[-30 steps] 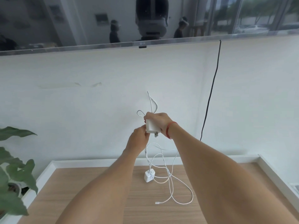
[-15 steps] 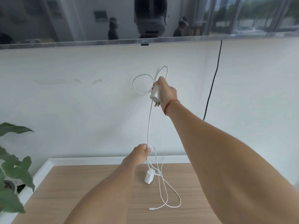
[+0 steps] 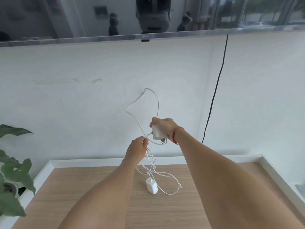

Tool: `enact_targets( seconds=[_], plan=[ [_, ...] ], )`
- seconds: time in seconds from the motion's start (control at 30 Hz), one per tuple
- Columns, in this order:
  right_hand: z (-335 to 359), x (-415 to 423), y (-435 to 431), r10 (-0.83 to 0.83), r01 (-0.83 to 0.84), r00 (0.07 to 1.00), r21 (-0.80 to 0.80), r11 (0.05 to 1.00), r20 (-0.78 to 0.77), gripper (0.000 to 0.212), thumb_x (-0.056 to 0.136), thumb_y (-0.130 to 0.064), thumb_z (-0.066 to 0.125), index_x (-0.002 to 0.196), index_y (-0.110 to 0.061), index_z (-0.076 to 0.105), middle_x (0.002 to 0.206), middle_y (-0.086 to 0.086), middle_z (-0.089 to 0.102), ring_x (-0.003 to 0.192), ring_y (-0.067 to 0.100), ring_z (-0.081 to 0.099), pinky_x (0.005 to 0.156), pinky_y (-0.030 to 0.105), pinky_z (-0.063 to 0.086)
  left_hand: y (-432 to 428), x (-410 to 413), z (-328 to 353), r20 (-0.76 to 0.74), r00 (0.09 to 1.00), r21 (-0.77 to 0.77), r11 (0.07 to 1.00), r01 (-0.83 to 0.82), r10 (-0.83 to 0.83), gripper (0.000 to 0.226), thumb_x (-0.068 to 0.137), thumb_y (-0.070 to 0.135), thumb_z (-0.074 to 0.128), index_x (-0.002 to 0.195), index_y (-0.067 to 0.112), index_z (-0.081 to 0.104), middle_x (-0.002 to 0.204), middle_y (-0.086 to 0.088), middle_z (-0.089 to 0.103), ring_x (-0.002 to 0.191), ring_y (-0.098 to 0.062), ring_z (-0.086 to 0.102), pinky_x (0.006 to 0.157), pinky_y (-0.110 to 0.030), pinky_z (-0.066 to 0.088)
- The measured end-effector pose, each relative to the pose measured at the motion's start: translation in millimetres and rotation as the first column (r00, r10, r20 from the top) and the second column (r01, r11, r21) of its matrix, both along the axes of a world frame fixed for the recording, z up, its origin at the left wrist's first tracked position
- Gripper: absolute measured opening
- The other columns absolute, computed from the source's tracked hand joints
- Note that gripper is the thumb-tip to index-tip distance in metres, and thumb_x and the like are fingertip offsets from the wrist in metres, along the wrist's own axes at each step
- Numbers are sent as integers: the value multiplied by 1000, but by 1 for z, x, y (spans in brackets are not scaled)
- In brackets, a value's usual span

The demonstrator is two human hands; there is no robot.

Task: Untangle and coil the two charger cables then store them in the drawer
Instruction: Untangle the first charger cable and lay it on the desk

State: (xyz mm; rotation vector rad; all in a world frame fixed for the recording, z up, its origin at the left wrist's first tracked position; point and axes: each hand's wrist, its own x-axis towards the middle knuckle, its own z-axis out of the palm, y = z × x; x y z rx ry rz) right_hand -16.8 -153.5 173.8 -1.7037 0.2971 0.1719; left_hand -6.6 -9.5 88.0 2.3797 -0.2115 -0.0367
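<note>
My right hand (image 3: 165,125) grips a white charger plug (image 3: 157,133) in the air, prongs pointing down toward me. Its white cable (image 3: 142,126) loops up above the hand and comes down to my left hand (image 3: 137,150), which pinches the cable just left of and below the plug. From there tangled white cable hangs to the wooden tabletop (image 3: 165,212). A second white charger plug (image 3: 151,185) lies on the tabletop with its cable (image 3: 171,193) looped to its right. No drawer is in view.
A white raised rim (image 3: 105,162) borders the tabletop at the back and sides. A green plant (image 3: 11,176) stands at the left edge. A black cord (image 3: 216,90) hangs down the white wall from a wall-mounted screen (image 3: 145,17) above.
My right hand came down from high against the wall with the plug, close to my left hand. The left hand rose slightly along the cable. The loop above the plug has slackened.
</note>
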Motion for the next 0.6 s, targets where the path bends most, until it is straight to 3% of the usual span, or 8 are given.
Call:
enact_targets(
  seconds=[0.07, 0.2, 0.37, 0.43, 0.5, 0.6],
  plan=[
    [-11, 0, 2, 36, -37, 999, -31, 999, -27, 36, 50, -40, 68, 77, -16, 69, 73, 5, 63, 69, 24, 58, 66, 34, 40, 0, 0, 4, 22, 999, -20, 999, -45, 45, 27, 101, 31, 40, 87, 15, 56, 75, -6, 69, 71, -28, 65, 67, -34, 52],
    [-19, -4, 6, 60, -62, 997, -74, 995, -38, 31, 56, -40, 64, 75, -15, 66, 70, 6, 63, 66, 23, 55, 62, 32, 39, 0, 1, 7, 58, 994, -99, 991, -88, 94, 30, 101, 31, 41, 92, 10, 60, 79, -18, 66, 51, -31, 59, 46, -36, 55],
    [-18, -9, 8, 111, -115, 993, -166, 979, -35, 22, 67, -38, 56, 71, -17, 54, 70, 9, 46, 66, 23, 41, 60, 30, 32, -2, -3, 12, 112, 993, -29, 999, -23, 26, 27, 99, 38, 43, 89, 20, 60, 73, -6, 70, 72, -26, 65, 69, -42, 54],
    [-18, -9, 5, 120, -126, 992, -224, 966, -40, 23, 71, -37, 57, 67, -15, 58, 66, 7, 51, 63, 24, 45, 58, 27, 35, 0, -2, 13, 94, 996, -14, 1000, 5, -4, 29, 99, 43, 42, 91, 21, 59, 77, -5, 71, 79, -27, 65, 73, -41, 53],
    [-19, -8, 2, 106, -112, 994, -249, 962, -36, 24, 69, -39, 60, 67, -14, 60, 65, 4, 54, 62, 23, 48, 59, 28, 36, 1, -4, 15, 93, 995, -25, 999, 28, -25, 26, 99, 39, 44, 92, 20, 60, 77, -4, 72, 75, -25, 64, 72, -38, 53],
    [-16, -8, 1, 44, -44, 999, -240, 970, -5, 28, 71, -35, 65, 57, -16, 49, 57, 1, 41, 54, 21, 39, 52, 25, 30, -1, -7, 16, 38, 996, 0, 996, 86, -86, 24, 99, 32, 47, 89, 16, 60, 79, -3, 72, 68, -20, 60, 63, -29, 48]
  ],
)
